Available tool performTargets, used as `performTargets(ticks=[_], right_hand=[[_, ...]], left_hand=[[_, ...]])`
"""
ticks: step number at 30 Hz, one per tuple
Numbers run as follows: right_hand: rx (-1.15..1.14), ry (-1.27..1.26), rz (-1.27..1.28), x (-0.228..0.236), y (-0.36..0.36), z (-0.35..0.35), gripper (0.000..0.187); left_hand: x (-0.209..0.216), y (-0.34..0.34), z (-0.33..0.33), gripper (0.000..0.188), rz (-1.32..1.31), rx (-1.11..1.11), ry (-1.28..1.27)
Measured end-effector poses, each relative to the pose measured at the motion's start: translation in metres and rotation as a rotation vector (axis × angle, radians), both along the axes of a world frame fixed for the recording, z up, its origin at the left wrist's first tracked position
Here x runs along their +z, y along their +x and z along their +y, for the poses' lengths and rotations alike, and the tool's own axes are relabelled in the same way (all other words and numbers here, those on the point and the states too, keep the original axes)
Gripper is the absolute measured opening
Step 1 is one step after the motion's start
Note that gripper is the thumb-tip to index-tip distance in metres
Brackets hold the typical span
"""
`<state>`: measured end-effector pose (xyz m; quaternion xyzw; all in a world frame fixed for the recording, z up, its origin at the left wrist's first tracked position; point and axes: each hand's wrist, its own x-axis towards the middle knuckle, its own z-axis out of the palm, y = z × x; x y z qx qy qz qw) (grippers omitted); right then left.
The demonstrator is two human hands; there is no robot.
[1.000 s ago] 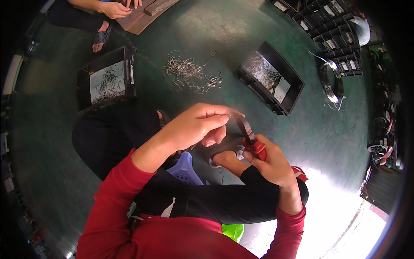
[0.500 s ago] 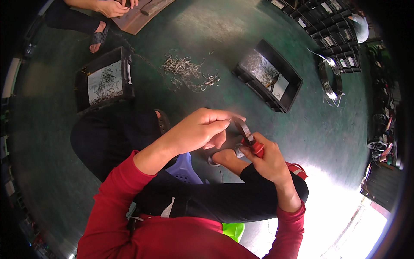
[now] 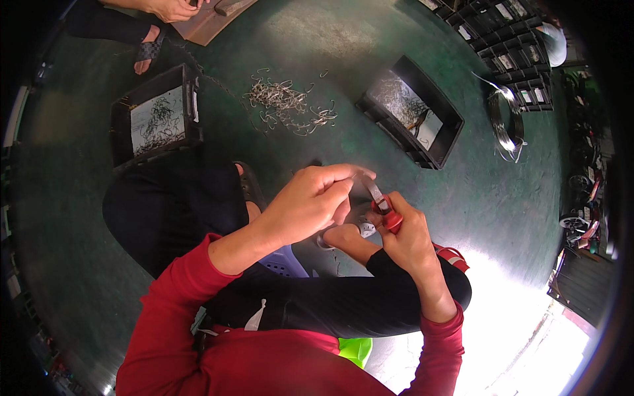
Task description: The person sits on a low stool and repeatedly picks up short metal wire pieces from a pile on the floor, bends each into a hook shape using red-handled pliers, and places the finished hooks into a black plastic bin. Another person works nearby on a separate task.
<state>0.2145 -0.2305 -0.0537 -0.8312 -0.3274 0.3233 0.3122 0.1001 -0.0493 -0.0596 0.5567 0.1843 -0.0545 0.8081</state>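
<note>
My right hand (image 3: 411, 239) is wrapped round the red handles of a pair of pliers (image 3: 378, 194), whose metal jaws point up and left. The jaws reach close to the fingertips of my left hand (image 3: 310, 201). That hand is closed in a pinch, thumb against the fingers and forefinger stretched toward the pliers. Whatever sits between its fingertips is too small and blurred to make out. Both hands hang over my lap. On the green floor beyond them lies a loose heap of bent wire hooks (image 3: 279, 96).
Two black crates hold small wire pieces: a left crate (image 3: 191, 109) and a right crate (image 3: 452, 135). A wire coil (image 3: 507, 125) lies near stacked black crates (image 3: 505, 39). At the far left, another person's hand (image 3: 173, 9) is over a wooden board (image 3: 206, 25). Purple perforated plastic (image 3: 285, 262) shows below my left forearm.
My right hand and the pliers' handles have risen slightly, and the jaws have tilted a little. My left hand keeps its pinch. The view has shifted slightly.
</note>
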Motion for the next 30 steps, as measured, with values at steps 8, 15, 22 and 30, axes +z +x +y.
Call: performTargets(ticks=[8, 15, 22, 30], right_hand=[[-0.020, -0.050, -0.078, -0.007, -0.004, 0.002, 0.017], [0.065, -0.011, 0.265, 0.003, 0.017, -0.006, 0.032], [0.126, -0.344, -0.296, 0.023, 0.033, -0.033, 0.032], [0.310, -0.549, -0.440, 0.006, 0.021, -0.057, 0.019]], left_hand=[[-0.005, 0.001, 0.000, 0.034, 0.028, -0.017, -0.046], [-0.009, 0.002, 0.014, 0.042, -0.143, -0.152, -0.177], [-0.017, 0.015, 0.010, 0.039, -0.118, -0.107, 0.096], [-0.052, 0.126, 0.002, 0.032, -0.019, -0.213, 0.215]])
